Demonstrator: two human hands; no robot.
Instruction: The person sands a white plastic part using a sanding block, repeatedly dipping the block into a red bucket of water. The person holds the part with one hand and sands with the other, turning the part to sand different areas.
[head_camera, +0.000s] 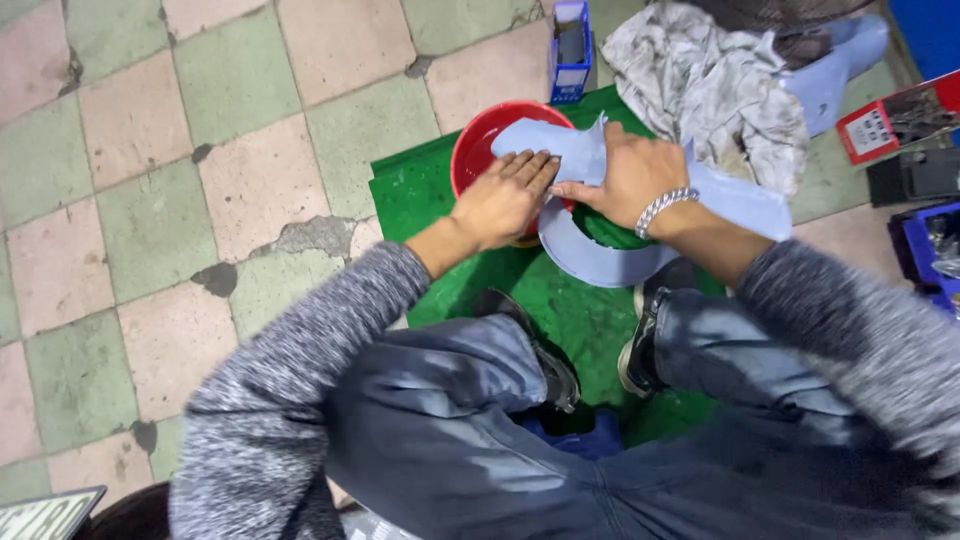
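A curved pale-blue plastic panel (600, 262) lies across a red round bowl (478, 140) on a green mat (420, 190). My left hand (505, 200) rests flat on the panel's left end over the bowl, fingers together and stretched out. Pressing on the panel's middle just to the right is my right hand (630, 175), with a silver chain bracelet (662, 208) on its wrist. Both hands nearly touch. I am crouched over the mat, my grey sleeves and blue jeans filling the lower picture, my shoes on the green mat.
A dirty grey-white rag (710, 85) lies at the back right over another pale-blue part (835, 70). A small blue crate (570, 40) stands behind the bowl. A red box (895, 120) and blue bins (930, 245) sit at the right edge. Worn pink and green floor tiles (150, 200) spread left.
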